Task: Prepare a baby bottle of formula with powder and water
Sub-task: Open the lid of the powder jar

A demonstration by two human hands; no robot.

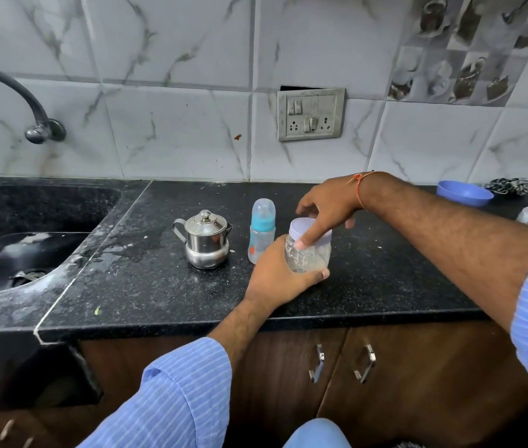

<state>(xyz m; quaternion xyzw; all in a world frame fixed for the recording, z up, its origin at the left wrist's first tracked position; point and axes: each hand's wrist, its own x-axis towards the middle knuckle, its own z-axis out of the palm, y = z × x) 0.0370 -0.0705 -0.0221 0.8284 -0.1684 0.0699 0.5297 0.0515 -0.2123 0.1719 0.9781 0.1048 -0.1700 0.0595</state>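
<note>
A clear plastic jar [308, 255] with a pale lilac lid [301, 228] is lifted slightly off the black counter [401, 279]. My left hand [275, 276] wraps around the jar's body from below. My right hand [324, 208] rests its fingers over the lid. Just left of the jar stands a capped baby bottle [262, 229] with a teal collar and a clear dome cap. A small steel lidded pot [206, 240] with a handle and spout sits to the left of the bottle.
A black sink [14, 250] lies at the left under a wall tap [14, 98]. A blue bowl [464, 193] and a patterned cloth [508, 185] sit at the far right, near a grey object. A switch panel [310, 114] is on the tiled wall. Cupboard doors lie below.
</note>
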